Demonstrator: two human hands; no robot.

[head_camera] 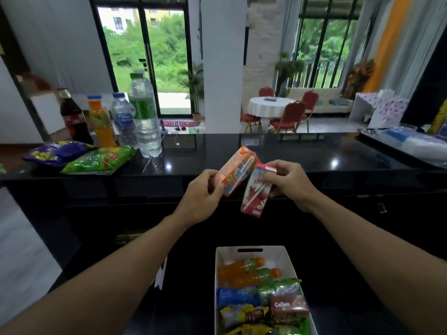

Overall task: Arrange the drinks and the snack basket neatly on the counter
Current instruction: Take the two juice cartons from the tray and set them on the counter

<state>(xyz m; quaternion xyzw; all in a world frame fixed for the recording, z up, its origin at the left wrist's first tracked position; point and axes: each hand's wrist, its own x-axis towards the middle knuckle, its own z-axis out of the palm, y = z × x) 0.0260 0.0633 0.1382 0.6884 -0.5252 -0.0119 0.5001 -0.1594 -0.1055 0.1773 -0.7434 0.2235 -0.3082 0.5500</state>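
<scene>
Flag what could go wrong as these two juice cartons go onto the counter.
1. The right hand pinches the red carton near its top, tilted, short of the counter edge; it could slip and drop.
2. The orange carton in the left hand, if pushed in beside the tall water bottle, might topple it.

Place: function or dining hall
Near: glossy black serving counter [290, 151]
Far right: cloth-covered round table [267, 106], red banquet chairs [292, 114], sofa [325, 99]
Far left: tall glass doors [130, 56]
</scene>
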